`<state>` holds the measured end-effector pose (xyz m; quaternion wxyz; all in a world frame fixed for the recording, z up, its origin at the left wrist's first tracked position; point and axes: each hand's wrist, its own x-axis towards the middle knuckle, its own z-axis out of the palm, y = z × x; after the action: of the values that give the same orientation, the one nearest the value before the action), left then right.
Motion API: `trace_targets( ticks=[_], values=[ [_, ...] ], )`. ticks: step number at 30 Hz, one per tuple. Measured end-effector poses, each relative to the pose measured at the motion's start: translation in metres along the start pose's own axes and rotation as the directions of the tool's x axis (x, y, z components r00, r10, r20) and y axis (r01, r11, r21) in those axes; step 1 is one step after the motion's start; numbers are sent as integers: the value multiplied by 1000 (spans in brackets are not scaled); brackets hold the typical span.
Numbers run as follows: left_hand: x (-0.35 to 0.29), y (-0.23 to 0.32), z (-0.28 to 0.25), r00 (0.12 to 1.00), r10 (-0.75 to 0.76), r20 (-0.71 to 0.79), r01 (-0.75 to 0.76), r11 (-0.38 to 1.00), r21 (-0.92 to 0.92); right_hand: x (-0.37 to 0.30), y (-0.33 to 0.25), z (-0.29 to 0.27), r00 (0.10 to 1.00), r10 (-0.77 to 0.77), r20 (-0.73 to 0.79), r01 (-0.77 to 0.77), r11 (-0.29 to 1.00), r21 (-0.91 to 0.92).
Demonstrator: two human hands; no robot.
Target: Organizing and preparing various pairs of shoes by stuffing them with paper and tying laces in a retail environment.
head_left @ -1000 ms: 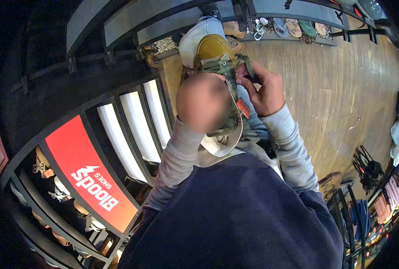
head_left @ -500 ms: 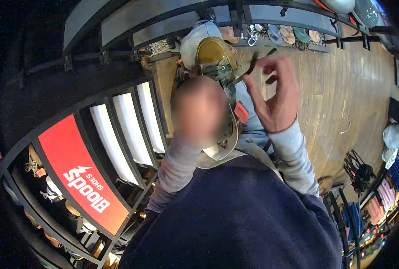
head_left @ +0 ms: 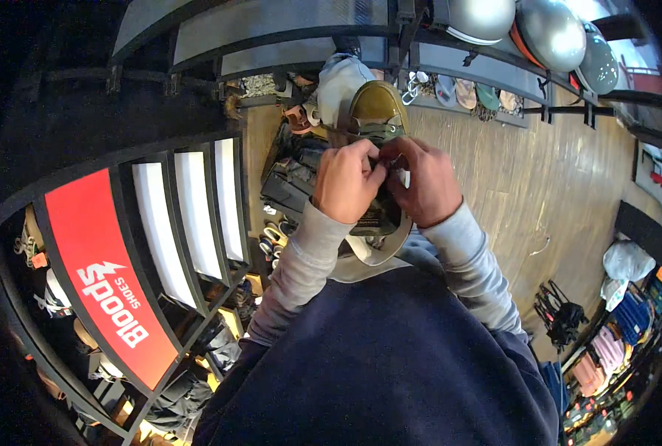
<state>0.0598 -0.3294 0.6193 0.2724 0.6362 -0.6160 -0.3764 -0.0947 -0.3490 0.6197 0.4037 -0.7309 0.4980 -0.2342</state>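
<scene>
A shoe (head_left: pixel 379 104) with an olive-brown toe and dark green laces (head_left: pixel 379 129) lies in front of my body, toe pointing away. Its pale sole edge (head_left: pixel 379 255) curves round the heel close to me. Over the shoe's opening my two hands meet, fingertips almost touching. My left hand (head_left: pixel 344 182) is closed in a pinch at the left side of the lacing; its fingers hide what they hold. On the other side my right hand (head_left: pixel 429 184) pinches the shoelace near the eyelets. The fingers cover most of the shoe's middle.
On the left stands a black rack with a red sign panel (head_left: pixel 112 275) and lit white shelves (head_left: pixel 164 230). Sandals (head_left: pixel 465 94) line a low ledge ahead, below silver rounded headgear (head_left: pixel 550 33). Wooden floor (head_left: pixel 509 163) stretches right, toward folded clothes (head_left: pixel 609 346).
My right hand has come back left from holding the lace out to the side. My left hand now pinches beside it over the lacing. The view has shifted slightly.
</scene>
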Motion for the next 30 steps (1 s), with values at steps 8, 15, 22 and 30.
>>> trace_targets(
  ticks=[8, 15, 22, 30],
  values=[
    [2, -5, 4, 995, 94, -22, -94, 995, 34, 5, 8, 0, 995, -78, -67, 73, 994, -77],
    [-3, -3, -16, 989, 11, 151, 25, 972, -234, 12, 8, -4, 995, -102, 19, 103, 991, -89],
    [-18, -1, -34, 934, 122, 334, -17, 954, -300, 16, 21, -5, 952, -305, 4, 301, 937, -180],
    [-18, 1, -13, 919, 314, 238, -342, 936, 87, 25, 31, -10, 913, -359, 194, 408, 813, -415]
  ],
)
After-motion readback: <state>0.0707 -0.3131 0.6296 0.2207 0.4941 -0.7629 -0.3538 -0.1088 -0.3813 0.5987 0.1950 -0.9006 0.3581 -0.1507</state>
